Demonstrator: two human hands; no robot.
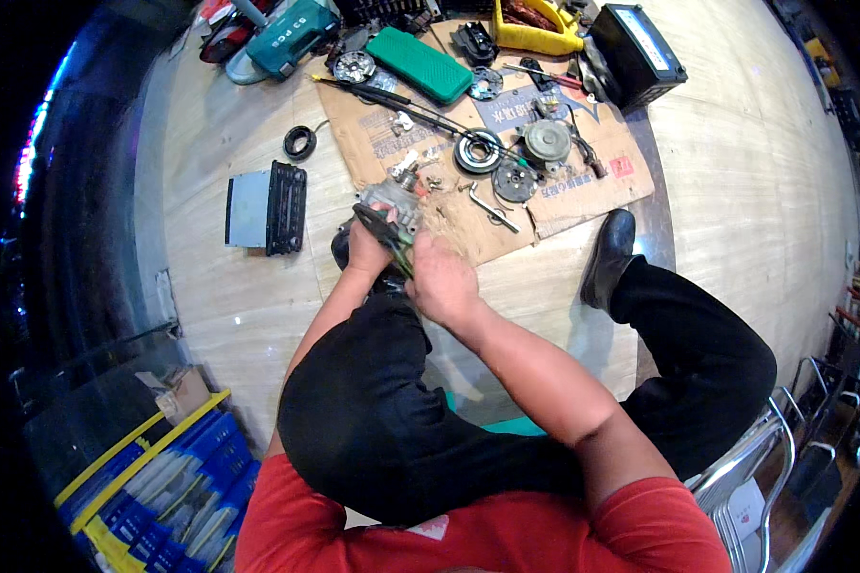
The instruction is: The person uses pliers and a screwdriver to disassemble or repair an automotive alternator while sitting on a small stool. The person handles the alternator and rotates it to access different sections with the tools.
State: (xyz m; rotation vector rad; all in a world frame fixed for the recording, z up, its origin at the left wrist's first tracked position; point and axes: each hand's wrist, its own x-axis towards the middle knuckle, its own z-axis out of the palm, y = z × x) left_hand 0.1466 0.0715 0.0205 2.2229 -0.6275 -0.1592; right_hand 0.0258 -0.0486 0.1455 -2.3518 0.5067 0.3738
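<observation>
Over my left knee, at the cardboard's near left edge, my right hand (pixel 445 278) is closed around the green handles of a pair of pliers (pixel 382 227). The dark jaws of the pliers slant up and left across a grey cast-metal part (pixel 401 198). My left hand (pixel 365 250) is closed beside that part and appears to steady it, its fingers mostly hidden behind the pliers. What the jaws grip cannot be made out. Farther right on the cardboard (pixel 573 212) lie a ring-shaped pulley (pixel 478 151), a round plate (pixel 515 180), an L-shaped wrench (pixel 493 209) and a round metal housing (pixel 547 141).
A car radio unit (pixel 266 208) and a black ring (pixel 299 143) lie on the floor at left. Behind are a green case (pixel 418 65), a teal toolbox (pixel 291 38), a yellow tray (pixel 537 36) and a car battery (pixel 635 55). Metal folding chairs (pixel 750 468) stand lower right.
</observation>
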